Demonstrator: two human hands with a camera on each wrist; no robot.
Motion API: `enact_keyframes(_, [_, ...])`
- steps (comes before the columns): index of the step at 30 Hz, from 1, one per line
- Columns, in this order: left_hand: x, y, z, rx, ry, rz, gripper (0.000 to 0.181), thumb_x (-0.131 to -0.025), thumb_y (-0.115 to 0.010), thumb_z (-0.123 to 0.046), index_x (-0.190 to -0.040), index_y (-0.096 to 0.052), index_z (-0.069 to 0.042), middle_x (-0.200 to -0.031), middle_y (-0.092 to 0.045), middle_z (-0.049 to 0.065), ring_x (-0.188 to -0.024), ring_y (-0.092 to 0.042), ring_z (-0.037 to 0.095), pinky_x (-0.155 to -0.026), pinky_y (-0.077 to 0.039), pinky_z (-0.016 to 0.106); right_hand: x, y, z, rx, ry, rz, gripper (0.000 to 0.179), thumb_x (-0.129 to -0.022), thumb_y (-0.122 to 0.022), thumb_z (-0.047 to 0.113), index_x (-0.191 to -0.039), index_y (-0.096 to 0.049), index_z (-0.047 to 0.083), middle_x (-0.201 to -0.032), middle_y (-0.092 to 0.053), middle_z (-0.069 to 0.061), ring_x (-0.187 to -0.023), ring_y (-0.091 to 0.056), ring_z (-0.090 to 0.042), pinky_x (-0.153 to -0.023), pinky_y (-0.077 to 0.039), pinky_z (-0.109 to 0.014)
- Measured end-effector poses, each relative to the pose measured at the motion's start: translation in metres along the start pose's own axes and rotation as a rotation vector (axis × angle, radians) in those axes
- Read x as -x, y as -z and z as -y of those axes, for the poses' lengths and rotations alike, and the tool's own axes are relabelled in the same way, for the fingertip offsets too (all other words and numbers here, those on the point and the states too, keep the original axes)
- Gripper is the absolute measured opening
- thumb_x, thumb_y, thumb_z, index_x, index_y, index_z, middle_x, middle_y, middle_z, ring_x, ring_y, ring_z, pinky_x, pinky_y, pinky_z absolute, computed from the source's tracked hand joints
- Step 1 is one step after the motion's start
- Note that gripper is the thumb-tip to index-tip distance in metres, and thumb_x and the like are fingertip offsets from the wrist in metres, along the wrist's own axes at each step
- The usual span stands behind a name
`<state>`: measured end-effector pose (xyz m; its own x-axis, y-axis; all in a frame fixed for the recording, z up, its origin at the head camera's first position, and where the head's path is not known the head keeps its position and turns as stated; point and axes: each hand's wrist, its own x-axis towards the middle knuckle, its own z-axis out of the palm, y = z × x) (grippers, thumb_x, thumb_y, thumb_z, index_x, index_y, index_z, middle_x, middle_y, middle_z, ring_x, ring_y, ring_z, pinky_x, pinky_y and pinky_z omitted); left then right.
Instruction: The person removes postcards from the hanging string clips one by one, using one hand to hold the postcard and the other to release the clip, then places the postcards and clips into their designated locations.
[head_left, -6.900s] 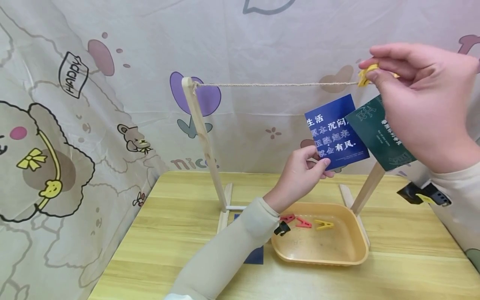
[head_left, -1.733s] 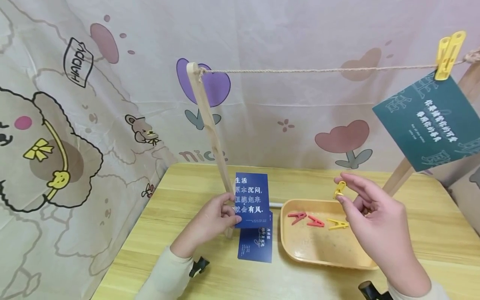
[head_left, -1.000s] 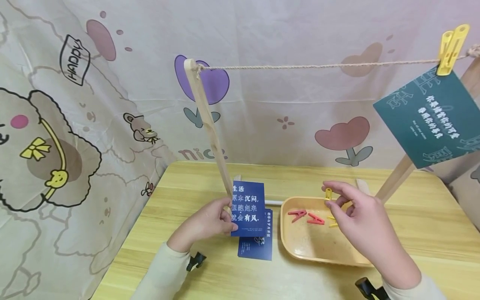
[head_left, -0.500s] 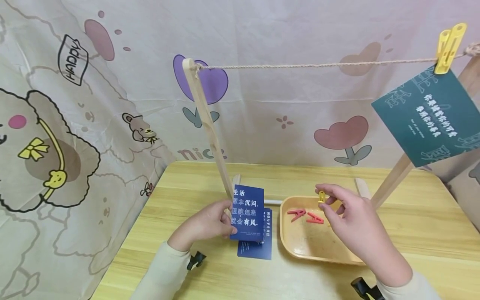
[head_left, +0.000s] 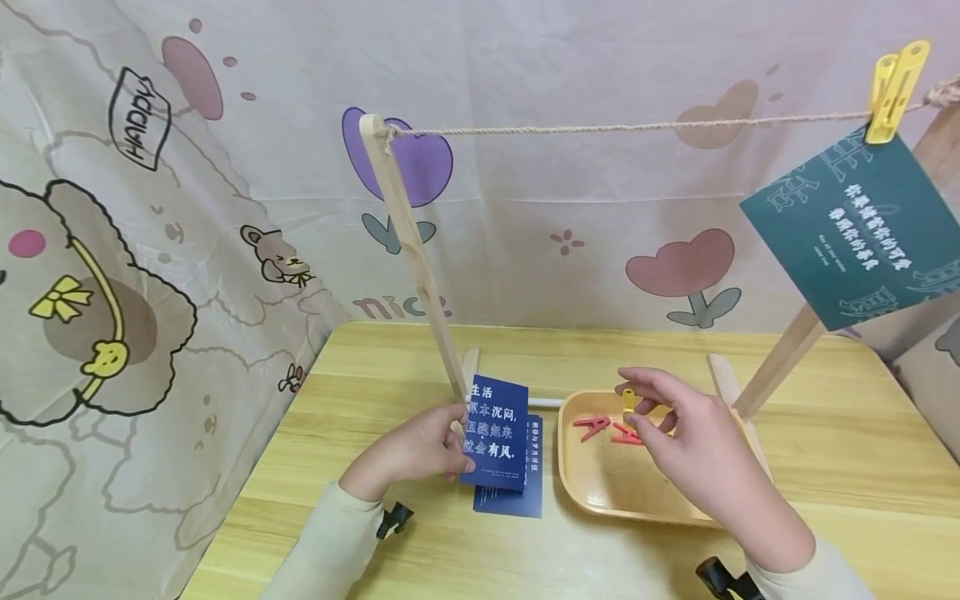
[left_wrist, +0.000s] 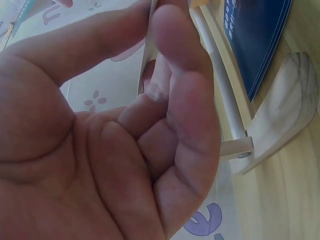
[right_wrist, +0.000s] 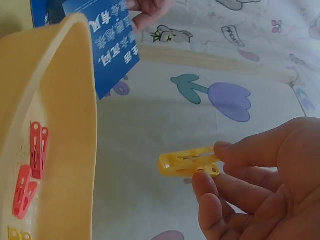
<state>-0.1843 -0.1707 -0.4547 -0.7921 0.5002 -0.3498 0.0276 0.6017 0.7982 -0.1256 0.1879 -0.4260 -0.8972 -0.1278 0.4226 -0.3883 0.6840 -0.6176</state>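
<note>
In the head view, my left hand (head_left: 408, 454) pinches a blue card (head_left: 495, 432) with white lettering by its left edge. The card is raised over a pile of blue cards (head_left: 517, 502) on the table. To the right, my right hand (head_left: 697, 462) pinches a yellow clothespin (right_wrist: 187, 160) by its handle ends, above the tray. A green card (head_left: 862, 233) hangs tilted from a rope (head_left: 570, 129), clipped by another yellow clothespin (head_left: 896, 92). In the left wrist view, the left fingers (left_wrist: 192, 105) meet the thumb at the top edge.
An orange tray (head_left: 566, 471) holds two red clothespins (right_wrist: 37, 150) and a yellow one (right_wrist: 19, 234), which my right hand hides in the head view. The rope runs between wooden posts (head_left: 408, 242) standing on the table (head_left: 360, 367). Printed cloth (head_left: 525, 275) backs it all.
My right hand has left the rope, where the green card now hangs clipped, and moved down and left with a yellow clothespin. My left hand has lowered the blue card to the left.
</note>
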Motion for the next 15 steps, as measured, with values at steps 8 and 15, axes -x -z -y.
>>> enact_keyframes(8, [-0.0021, -0.0021, 0.0025, -0.008, -0.003, 0.014, 0.038, -0.092, -0.080, 0.001, -0.120, -0.054, -0.002, -0.070, -0.067, 0.009, -0.062, -0.065, 0.028, -0.054, -0.045, 0.026, 0.0002, -0.0009, 0.0012, 0.026, 0.014, -0.011, 0.055, -0.088, -0.083, -0.006, -0.138, -0.070, 0.013, -0.109, -0.082, 0.000, -0.081, -0.067, -0.003, -0.067, -0.058, -0.022])
enact_keyframes(15, [-0.0071, -0.0056, 0.0070, -0.024, 0.004, 0.012, 0.039, -0.091, -0.081, 0.003, -0.119, -0.054, -0.003, -0.072, -0.070, 0.009, -0.067, -0.072, 0.037, -0.058, -0.050, 0.030, -0.0008, -0.0064, -0.0035, 0.020, 0.012, 0.022, 0.057, -0.087, -0.084, -0.006, -0.140, -0.069, 0.012, -0.112, -0.083, -0.002, -0.087, -0.071, -0.012, -0.066, -0.057, -0.024])
